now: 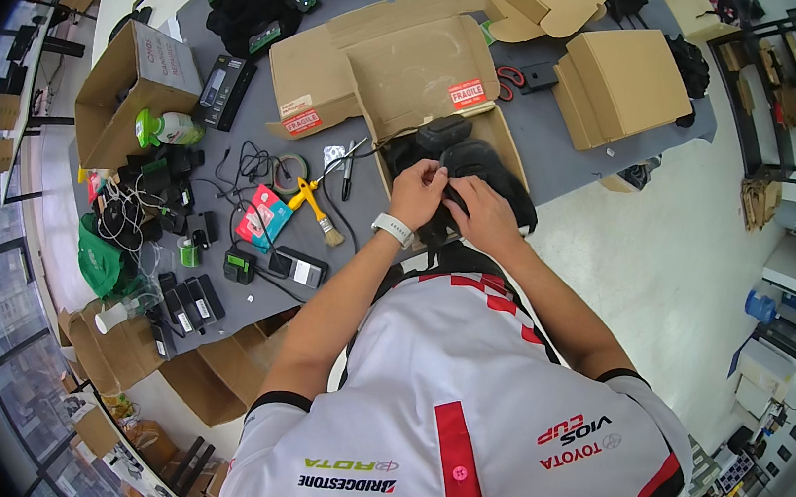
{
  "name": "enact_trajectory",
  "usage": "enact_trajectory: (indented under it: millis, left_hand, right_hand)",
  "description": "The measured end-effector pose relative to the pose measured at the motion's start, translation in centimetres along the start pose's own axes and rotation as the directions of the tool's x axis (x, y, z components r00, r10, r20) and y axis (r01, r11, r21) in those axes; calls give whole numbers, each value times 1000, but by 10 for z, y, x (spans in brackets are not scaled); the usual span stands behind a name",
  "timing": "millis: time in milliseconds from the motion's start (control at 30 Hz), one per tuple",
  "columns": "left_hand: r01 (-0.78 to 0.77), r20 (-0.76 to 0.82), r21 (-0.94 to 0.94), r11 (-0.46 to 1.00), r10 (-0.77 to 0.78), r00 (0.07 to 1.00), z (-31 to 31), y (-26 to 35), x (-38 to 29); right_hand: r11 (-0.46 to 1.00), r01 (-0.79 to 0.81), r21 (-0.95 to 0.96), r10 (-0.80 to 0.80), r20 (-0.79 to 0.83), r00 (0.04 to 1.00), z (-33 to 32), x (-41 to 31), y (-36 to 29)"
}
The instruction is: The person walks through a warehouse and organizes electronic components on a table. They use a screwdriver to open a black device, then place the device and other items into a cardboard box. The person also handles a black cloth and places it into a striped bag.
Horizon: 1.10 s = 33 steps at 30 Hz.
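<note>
Before me an open cardboard box (509, 135) holds black padded gear (479, 162), which sticks out over its near right edge. My left hand (417, 193), with a white watch band (393, 229) at the wrist, pinches a part of the gear between thumb and fingers. Close beside it, my right hand (483, 213) has its fingers curled around the same gear. The fingertips of both hands nearly meet, and the small piece between them is mostly hidden. A black cable (390, 139) runs from the gear over the box's left side.
Left of the box lie a yellow-handled brush (315, 210), a black marker (348, 171), a tape roll (290, 173) and tangled cables (244, 166). Further left stand a spray bottle (170, 129) and a carton (106, 105). Red-handled scissors (510, 82) and another cardboard box (623, 86) are at the right.
</note>
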<state>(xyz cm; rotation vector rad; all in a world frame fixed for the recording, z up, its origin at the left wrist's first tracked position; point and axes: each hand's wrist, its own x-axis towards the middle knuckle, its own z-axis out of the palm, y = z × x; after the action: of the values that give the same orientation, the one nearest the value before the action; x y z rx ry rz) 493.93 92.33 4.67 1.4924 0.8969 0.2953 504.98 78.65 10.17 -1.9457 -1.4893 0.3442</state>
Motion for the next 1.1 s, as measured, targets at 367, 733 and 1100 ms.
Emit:
enact_trajectory:
  millis: [367, 733, 1100]
  left_hand:
    - [-204, 25, 263, 943, 205, 978, 12, 40, -8]
    - [-435, 305, 725, 535, 316, 898, -27, -4, 23]
    - [-620, 582, 773, 130, 242, 776, -47, 49, 30]
  right_hand:
    - [820, -486, 303, 533, -91, 841, -32, 27, 91]
    - [933, -354, -70, 360, 227, 905, -102, 69, 129]
    - [825, -517, -229, 511, -87, 855, -71, 58, 101]
